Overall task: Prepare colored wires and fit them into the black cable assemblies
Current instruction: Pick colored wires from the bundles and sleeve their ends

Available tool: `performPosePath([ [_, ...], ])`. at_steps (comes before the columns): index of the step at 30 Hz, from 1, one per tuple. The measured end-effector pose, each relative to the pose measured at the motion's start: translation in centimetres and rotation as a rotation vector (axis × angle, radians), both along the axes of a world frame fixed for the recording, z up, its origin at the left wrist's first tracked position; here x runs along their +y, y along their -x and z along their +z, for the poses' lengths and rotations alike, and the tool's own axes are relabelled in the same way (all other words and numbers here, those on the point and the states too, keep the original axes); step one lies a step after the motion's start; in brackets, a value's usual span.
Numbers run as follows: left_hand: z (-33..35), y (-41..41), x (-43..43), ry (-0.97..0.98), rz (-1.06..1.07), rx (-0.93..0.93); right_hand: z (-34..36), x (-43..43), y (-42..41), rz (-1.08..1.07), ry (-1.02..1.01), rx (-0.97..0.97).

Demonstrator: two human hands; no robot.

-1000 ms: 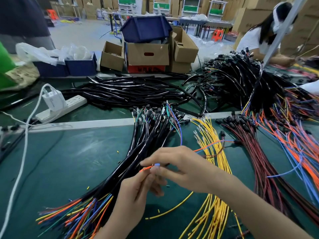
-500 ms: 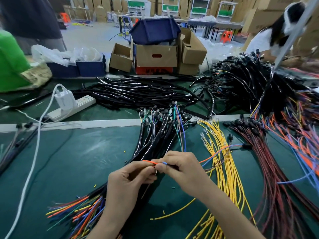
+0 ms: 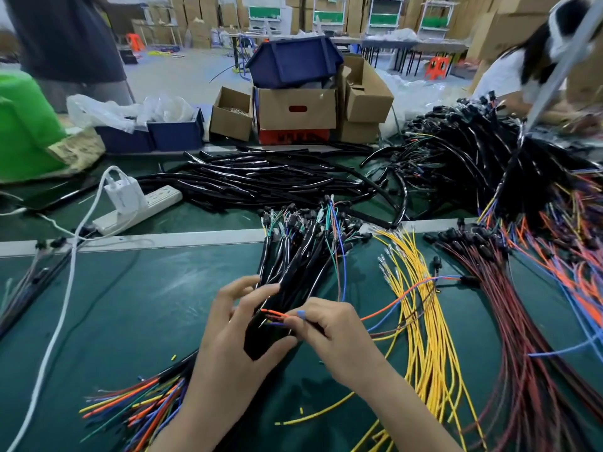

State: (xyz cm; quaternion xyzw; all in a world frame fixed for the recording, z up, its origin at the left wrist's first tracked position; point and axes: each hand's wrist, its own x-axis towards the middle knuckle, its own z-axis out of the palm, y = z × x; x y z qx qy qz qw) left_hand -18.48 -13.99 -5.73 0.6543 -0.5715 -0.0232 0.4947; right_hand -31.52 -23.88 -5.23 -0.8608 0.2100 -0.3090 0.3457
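We have our hands close together over the green mat (image 3: 146, 321), all but touching. Our left hand (image 3: 228, 350) cradles the near end of the black cable assemblies (image 3: 293, 265), with the thumb hooked beneath the black sleeving and the fingers fanned loosely above it. Our right hand (image 3: 336, 337) pinches the orange wire (image 3: 393, 301) together with a blue one, just behind their tips. What the coming move turns on, we judge, is the line between those tips and the sleeve. The tips point leftward, towards our left palm, while the bundle's long axis runs away from us, from the left hand up to the connector ends by the metal rail (image 3: 163, 239). So wire and sleeve meet at an angle, not in line, and we would need to swing the tips round to run with the sleeve, or tilt the sleeve to meet them. The right hand is nearer the wires' free run, which trails off rightward across the yellow wires (image 3: 421, 288). The left is nearer the opening, though we cannot make out the opening itself, dark and partly covered by our thumb
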Motion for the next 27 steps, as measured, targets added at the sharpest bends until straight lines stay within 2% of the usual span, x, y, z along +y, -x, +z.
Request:
performPosePath([
  [3, 0.9, -0.1, -0.5, 0.104, -0.092, -0.313, -0.3, 0.0, 0.1, 0.027, -0.006, 0.034],
  [5, 1.5, 0.0, -0.7, 0.189, -0.134, -0.401, -0.3, 0.0, 0.2, 0.028, -0.019, 0.055],
  [9, 1.8, -0.4, -0.9, 0.207, -0.079, -0.390, -0.1, 0.3, 0.4, 0.006, -0.007, 0.032],
  [18, 2.2, -0.2, -0.7, 0.063, -0.020, -0.470, -0.2, 0.4, 0.5, 0.026, -0.009, 0.095],
  [20, 2.3, 0.0, -0.5, -0.004, -0.009, -0.372, -0.1, 0.5, 0.5, 0.029, -0.009, 0.088],
  [24, 2.3, -0.3, 0.0, -0.158, -0.020, 0.171, 0.1, 0.6, 0.4, 0.035, -0.018, 0.051],
  [27, 2.3, -0.8, -0.1, -0.236, -0.042, 0.357, -0.1, 0.5, 0.5, 0.018, -0.008, 0.031],
])
